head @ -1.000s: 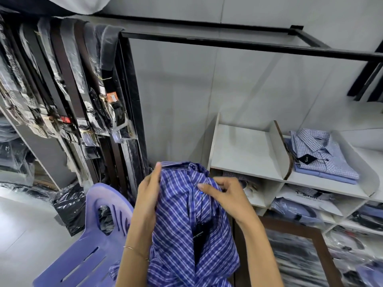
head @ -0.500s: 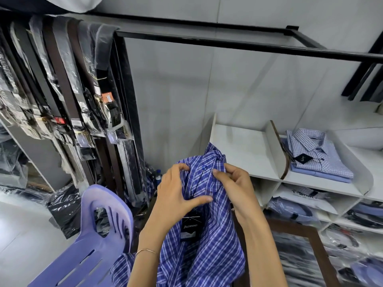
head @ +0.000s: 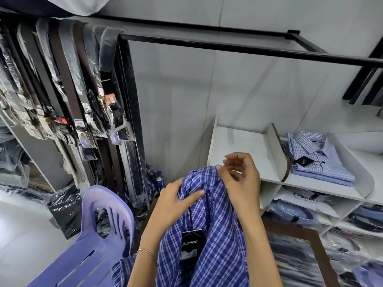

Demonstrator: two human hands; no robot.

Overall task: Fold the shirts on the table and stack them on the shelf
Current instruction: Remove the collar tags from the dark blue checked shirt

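Both hands were up on the blue plaid shirt (head: 209, 241), which was held in the air in front of the white shelf unit (head: 238, 146) rather than lying on any table: the left hand (head: 174, 201) gripped the fabric near the collar with its thumb laid across the front, and the right hand (head: 242, 179) pinched the top edge of the collar between curled fingers. A black hang tag (head: 192, 241) dangled down the shirt's front, folded checked shirts (head: 317, 158) were already stacked in the next shelf compartment to the right, and a purple plastic chair (head: 91, 241) sat just left of the shirt, with bagged belts (head: 68, 96) hanging on the rack behind it.
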